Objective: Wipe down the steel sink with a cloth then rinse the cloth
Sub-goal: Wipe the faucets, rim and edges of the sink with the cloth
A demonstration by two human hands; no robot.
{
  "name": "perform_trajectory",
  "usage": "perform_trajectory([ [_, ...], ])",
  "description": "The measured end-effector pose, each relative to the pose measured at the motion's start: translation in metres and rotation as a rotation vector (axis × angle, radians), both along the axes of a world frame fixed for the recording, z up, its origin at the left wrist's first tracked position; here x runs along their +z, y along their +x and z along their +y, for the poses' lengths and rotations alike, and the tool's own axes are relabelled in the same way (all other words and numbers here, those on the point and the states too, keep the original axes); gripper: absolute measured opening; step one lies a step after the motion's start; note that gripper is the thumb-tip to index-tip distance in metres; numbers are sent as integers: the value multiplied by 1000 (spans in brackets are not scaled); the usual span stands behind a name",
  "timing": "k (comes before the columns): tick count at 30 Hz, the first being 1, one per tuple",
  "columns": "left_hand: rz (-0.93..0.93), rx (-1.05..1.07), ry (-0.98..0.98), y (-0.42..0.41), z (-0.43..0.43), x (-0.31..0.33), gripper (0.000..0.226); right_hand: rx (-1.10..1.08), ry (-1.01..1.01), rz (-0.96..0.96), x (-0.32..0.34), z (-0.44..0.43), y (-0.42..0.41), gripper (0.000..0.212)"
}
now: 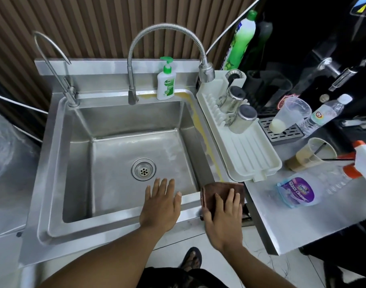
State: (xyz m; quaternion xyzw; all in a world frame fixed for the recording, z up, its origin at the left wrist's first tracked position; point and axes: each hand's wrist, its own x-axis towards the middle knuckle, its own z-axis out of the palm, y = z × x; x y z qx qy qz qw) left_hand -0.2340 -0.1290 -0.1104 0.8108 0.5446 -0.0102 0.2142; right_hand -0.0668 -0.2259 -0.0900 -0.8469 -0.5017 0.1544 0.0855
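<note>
Far left: thin gooseneck tap point(53, 65) at the back-left corner of the sink point(53, 183). Basin looks dry, drain point(143, 169) near centre of the floor, whitish haze on the floor to the right of it. Main flexible faucet point(134, 59) arcs up from the back ledge, its spray head point(206, 72) hanging over the rack point(250, 154), not the basin. Soap pump point(166, 83) upright on the back ledge, just right of the faucet base; yellowish stain runs along the sink's right rim. Left hand point(160, 206) flat over the front rim, fingers spread and straight, reaching out over the basin, holding nothing. Right hand point(222, 213) palm-down on the brown cloth point(221, 189), fingers extended and slightly apart, pressing rather than gripping. Cloth lies folded on the front-right corner of the sink, at the seam with the counter point(292, 221). Rack sits just beyond it with two steel cups point(240, 117) upside down. Further right on the counter: spray bottle point(315, 183) lying on its side, two plastic cups, a water bottle.
</note>
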Motion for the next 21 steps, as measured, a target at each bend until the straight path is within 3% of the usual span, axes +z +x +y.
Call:
perform_trajectory([
  [3,16,-3,5,1,0,-2,85,-86,-20,78,-5,3,-32,89],
  [8,14,-3,8,1,1,-6,84,1,-13,131,-10,-5,-48,66],
  [12,-10,-6,6,0,1,-6,84,-66,16,120,-8,0,-39,51],
  [14,-9,-18,1,-1,2,-5,84,-133,2,103,-4,7,-18,68],
  [16,-15,-21,-6,-2,1,-5,84,-186,-37,99,-1,14,7,72],
  [18,-22,-23,-9,-3,2,-4,84,-170,-121,52,1,18,20,71],
  [21,-31,-15,-10,-3,2,-4,85,-95,-204,-52,4,19,4,90],
])
